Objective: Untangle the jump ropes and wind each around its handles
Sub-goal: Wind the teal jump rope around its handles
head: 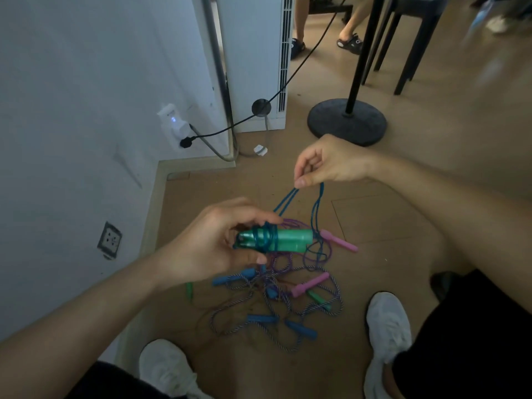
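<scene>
Left hand (213, 246): fingers curled round a pair of green handles (290, 240), gripped side by side and roughly level, at centre frame above the floor (374, 220). Blue rope (285, 201) is wound several turns round the left half of the handles; the right half is bare. Two strands of it run up and right to the right hand (325, 162), which pinches them between thumb and forefinger, farther off than the left hand. Another loop of the same rope hangs down from that pinch.

On the floor below the hands lies a tangled pile of other ropes. Noted in it: two pink handles (339, 243), several blue handles (262, 318), a smaller green handle (316, 298), a purple rope (293, 223) and a blue-and-white braided rope (337, 295). Which rope joins which handle cannot be told.

Two white shoes (388, 335) stand near, either side of the pile. A black stand base (347, 122) sits far right.
</scene>
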Available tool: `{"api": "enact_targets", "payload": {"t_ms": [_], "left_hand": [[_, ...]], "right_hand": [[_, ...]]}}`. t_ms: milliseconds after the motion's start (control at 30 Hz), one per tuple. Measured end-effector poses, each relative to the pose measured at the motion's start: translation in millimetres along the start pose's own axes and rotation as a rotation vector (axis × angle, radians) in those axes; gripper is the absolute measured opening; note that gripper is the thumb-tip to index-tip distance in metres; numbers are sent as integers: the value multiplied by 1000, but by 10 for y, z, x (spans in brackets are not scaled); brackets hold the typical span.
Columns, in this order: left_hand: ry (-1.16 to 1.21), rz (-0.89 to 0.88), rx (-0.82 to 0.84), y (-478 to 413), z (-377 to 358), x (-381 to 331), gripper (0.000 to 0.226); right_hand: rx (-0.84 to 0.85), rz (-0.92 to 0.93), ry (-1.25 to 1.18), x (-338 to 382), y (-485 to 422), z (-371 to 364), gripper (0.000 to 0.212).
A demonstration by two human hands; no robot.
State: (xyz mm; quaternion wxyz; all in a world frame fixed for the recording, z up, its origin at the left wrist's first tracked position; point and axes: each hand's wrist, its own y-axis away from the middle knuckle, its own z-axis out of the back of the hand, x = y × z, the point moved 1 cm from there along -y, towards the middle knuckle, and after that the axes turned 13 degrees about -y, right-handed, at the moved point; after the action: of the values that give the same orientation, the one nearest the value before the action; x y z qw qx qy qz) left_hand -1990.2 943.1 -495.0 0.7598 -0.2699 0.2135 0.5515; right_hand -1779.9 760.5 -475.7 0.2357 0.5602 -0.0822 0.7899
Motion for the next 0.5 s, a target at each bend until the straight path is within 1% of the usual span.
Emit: {"api": "enact_targets", "payload": {"t_ms": [67, 167, 200, 300, 333, 400, 500], "left_hand": [[43, 57, -61, -3, 53, 54, 52], [197, 149, -205, -39, 146, 93, 46], [261, 191, -267, -57, 172, 115, 43], [403, 366, -477, -88, 239, 243, 37], [433, 426, -524, -92, 254, 305, 37], [451, 527, -577, -97, 277, 437, 39], [449, 608, -630, -118, 307, 603, 41]], "right_hand": [[1, -30, -55, -42, -27, 5, 28], [-1, -74, -103, -128, -80, -13, 13], [-1, -88, -126, -152, -92, -32, 10], [22, -107, -163, -217, -90, -127, 20], [30, -109, -161, -231, -78, -162, 24], [19, -119, -159, -239, -48, -237, 28], [-8, -128, -143, -234, -6, -376, 24]]}}
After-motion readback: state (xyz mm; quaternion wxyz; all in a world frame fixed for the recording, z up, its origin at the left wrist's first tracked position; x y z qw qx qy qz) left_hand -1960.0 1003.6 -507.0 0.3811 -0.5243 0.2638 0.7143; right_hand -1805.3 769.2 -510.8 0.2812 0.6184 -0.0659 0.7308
